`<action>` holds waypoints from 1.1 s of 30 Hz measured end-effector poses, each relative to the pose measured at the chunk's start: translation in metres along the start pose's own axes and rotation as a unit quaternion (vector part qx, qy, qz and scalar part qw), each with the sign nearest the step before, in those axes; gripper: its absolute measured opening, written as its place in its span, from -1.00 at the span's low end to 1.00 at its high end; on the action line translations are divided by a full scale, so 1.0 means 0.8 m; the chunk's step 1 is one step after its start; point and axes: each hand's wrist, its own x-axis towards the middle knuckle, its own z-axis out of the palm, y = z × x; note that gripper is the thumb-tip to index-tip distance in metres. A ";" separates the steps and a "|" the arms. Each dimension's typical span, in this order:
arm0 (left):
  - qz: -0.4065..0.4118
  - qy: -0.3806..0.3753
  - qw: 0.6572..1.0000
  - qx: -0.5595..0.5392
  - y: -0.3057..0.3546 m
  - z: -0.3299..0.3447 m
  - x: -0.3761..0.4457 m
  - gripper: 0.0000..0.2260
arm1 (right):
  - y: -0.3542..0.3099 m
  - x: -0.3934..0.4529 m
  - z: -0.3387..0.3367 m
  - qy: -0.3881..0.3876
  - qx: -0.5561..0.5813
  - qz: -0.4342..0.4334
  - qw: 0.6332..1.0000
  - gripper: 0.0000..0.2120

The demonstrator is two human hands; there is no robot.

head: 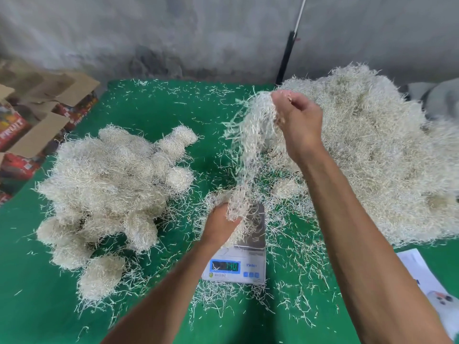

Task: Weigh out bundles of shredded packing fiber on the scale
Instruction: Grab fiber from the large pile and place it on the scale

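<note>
At the far left, open cardboard fruit boxes [37,120] stand beside the green worktop [37,306]. On the worktop's left part lies your heap of rounded fiber bundles [109,189], well apart from both hands. Toward the middle, your left hand [221,224] sits low over the digital scale [238,259], fingers curled up around the bottom of a clump of shredded fiber [246,155] that rests on the steel platform [258,229]. The lit display [225,266] faces you below that hand; its digits are too blurred to read for sure. The same clump stretches upward and to the right as a long hanging strand, and your right hand [298,120] holds it raised, fingers closed over its top end, well above the scale. Loose shreds litter the worktop all around the scale. Behind and to the right of your right hand, the big loose fiber pile [377,150] covers the worktop's right side. At the lower right edge lies a white printed sheet [422,274].
</note>
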 end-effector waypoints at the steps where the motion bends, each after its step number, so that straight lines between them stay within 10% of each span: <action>1: -0.002 0.014 1.000 0.007 0.000 0.002 0.000 -0.45 | -0.001 0.005 -0.005 0.010 0.032 0.014 0.999 -0.95; 11: 0.042 0.054 0.997 0.026 0.080 -0.033 0.021 0.08 | 0.136 -0.051 -0.072 0.092 0.134 0.315 0.935 -0.81; 19: 0.144 0.036 0.988 -0.041 0.186 -0.055 0.059 -0.36 | 0.100 -0.028 -0.083 0.025 0.247 0.262 0.933 -0.61; 25: 0.072 0.004 0.943 -0.324 0.281 -0.086 0.083 -0.57 | 0.113 -0.033 -0.090 0.078 -0.014 0.114 0.990 -0.74; 27: 0.075 -0.031 0.951 -0.299 0.294 -0.080 0.081 -0.57 | 0.109 -0.033 -0.088 0.006 0.067 0.132 0.989 -0.88; 30: 0.081 -0.084 0.966 -0.229 0.291 -0.061 0.076 -0.53 | 0.110 -0.027 -0.095 -0.063 0.217 0.174 0.958 -0.52; 33: 0.157 -0.062 0.978 -0.122 0.270 -0.055 0.075 -0.44 | 0.118 -0.025 -0.116 -0.059 0.011 0.204 0.977 -0.32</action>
